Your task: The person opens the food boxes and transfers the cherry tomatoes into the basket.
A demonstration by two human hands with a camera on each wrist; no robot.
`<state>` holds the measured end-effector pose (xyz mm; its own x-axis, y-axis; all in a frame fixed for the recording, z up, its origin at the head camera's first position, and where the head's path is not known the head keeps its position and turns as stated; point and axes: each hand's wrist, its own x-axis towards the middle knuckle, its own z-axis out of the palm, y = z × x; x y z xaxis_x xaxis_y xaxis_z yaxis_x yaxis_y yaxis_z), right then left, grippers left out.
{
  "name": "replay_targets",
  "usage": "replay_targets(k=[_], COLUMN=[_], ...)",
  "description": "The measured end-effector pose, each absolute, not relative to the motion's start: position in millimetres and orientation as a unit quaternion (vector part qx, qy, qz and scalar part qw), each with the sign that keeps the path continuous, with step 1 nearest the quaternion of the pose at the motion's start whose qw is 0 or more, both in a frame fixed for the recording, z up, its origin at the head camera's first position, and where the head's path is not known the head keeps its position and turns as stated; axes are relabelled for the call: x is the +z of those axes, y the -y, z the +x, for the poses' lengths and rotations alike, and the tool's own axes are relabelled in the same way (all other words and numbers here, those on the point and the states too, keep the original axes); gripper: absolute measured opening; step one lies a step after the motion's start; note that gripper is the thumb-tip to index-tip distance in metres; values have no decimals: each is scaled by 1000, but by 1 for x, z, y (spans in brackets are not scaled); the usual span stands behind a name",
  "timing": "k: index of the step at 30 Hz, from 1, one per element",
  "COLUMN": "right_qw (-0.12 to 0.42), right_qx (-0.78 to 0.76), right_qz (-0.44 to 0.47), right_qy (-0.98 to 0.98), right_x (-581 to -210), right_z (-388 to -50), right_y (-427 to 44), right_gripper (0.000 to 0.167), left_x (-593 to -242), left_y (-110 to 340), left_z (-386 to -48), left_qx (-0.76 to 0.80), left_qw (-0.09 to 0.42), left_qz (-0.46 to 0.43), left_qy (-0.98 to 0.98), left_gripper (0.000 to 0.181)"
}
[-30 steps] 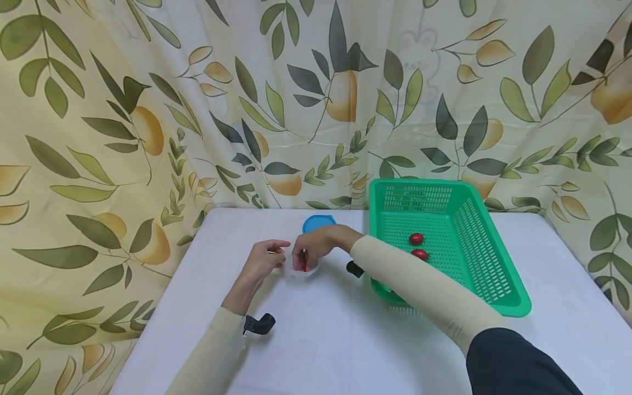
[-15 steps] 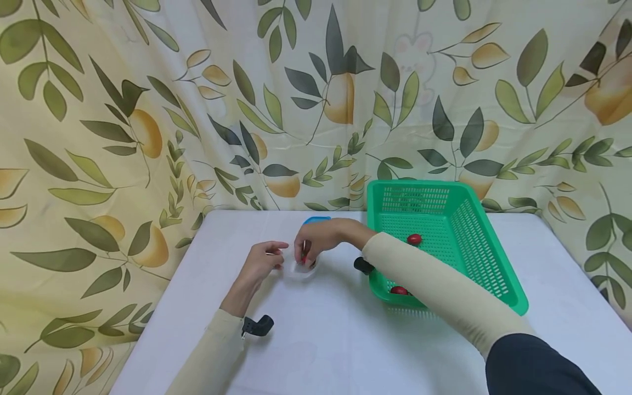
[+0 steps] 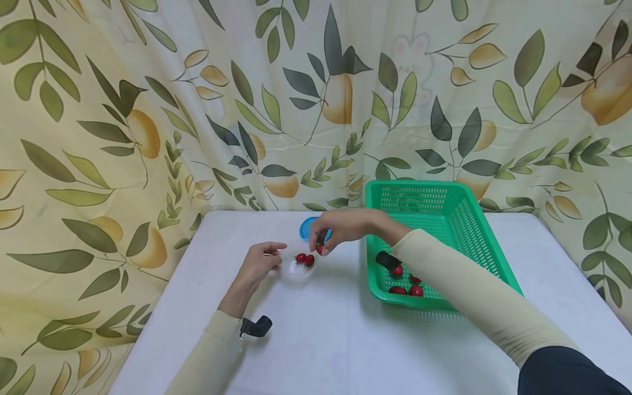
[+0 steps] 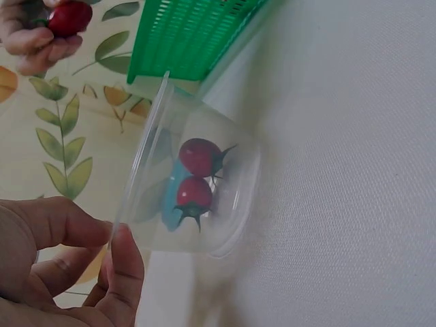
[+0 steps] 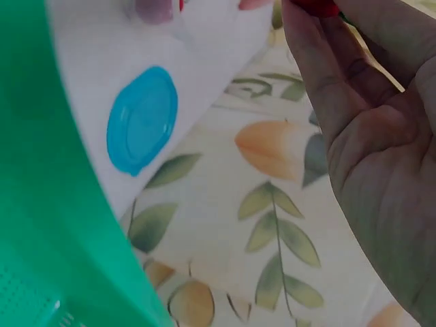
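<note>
My left hand (image 3: 258, 266) pinches the rim of a small clear plastic container (image 4: 150, 228) between thumb and index finger. Inside it lie two red cherry tomatoes (image 4: 195, 193) with green stems. To the container's right, just above the table, my right hand (image 3: 343, 225) holds another cherry tomato (image 4: 70, 18) in its fingertips. In the right wrist view only part of that tomato shows at the top edge. Several more cherry tomatoes (image 3: 416, 290) lie in the green basket (image 3: 494, 258), partly hidden by the right forearm.
A blue lid (image 5: 142, 121) lies on the white-covered table (image 3: 316, 340) behind the container, partly covered by my right hand in the head view. The perforated basket stands at the right. A leaf-patterned curtain (image 3: 197, 137) hangs along the table's back and left sides.
My right hand has lifted out of the container and moved right, a cherry tomato in its fingers. Two tomatoes in the container now show. The left hand stays at the rim.
</note>
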<state>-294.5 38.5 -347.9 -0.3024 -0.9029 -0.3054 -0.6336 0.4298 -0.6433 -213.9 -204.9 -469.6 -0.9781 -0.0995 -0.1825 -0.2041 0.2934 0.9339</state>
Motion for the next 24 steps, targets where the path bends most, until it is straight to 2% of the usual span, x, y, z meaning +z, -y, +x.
replay_targets(k=[15, 24], right_qw=[322, 298], right_qx=[-262, -278], right_qz=[-455, -425], right_qy=[-788, -808], right_x=[-330, -330], right_z=[-291, -288], right_y=[-92, -123], right_gripper=[23, 24], left_x=[-471, -471], left_y=[206, 206], left_z=[-213, -213], left_qx=[590, 590], left_qw=[40, 41], left_qz=[-96, -96], left_qy=[-800, -801], left_gripper=[36, 35])
